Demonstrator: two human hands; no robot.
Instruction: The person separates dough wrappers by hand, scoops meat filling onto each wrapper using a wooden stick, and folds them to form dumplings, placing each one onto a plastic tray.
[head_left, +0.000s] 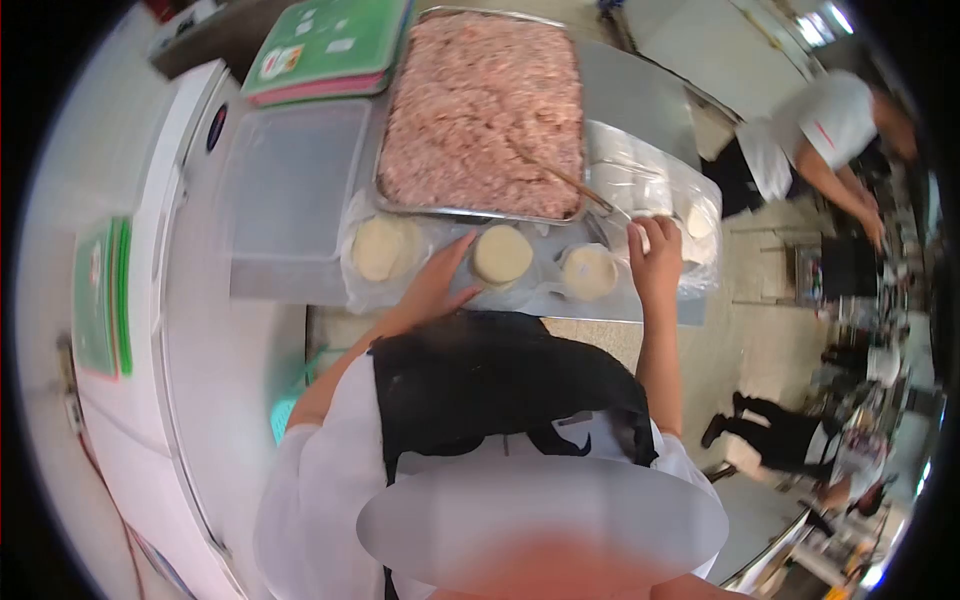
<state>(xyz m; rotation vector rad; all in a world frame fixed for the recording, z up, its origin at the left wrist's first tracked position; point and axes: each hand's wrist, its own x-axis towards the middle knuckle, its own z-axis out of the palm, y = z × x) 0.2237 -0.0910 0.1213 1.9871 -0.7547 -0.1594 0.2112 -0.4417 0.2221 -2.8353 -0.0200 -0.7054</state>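
Note:
My left hand (440,277) curves beside the left edge of a stack of pale round dough wrappers (503,254), thumb and fingers spread apart. Whether the fingertips touch the stack is hard to tell. My right hand (658,250) is closed in a pinch at the right, and a small whitish thing shows at its fingertips, too small to name. A slim stick-like tool with a brown shaft (560,177) lies over the meat tray's right rim, its thin pale end close to those fingertips. More wrapper stacks sit in plastic, one at left (380,250) and one at right (589,273).
A large metal tray (378,188) full of minced meat (480,110) fills the table's middle. Bagged wrappers (645,165) lie to its right. A translucent lid (295,180) and green trays (325,45) are at left. Two people (820,135) (780,430) stand farther right.

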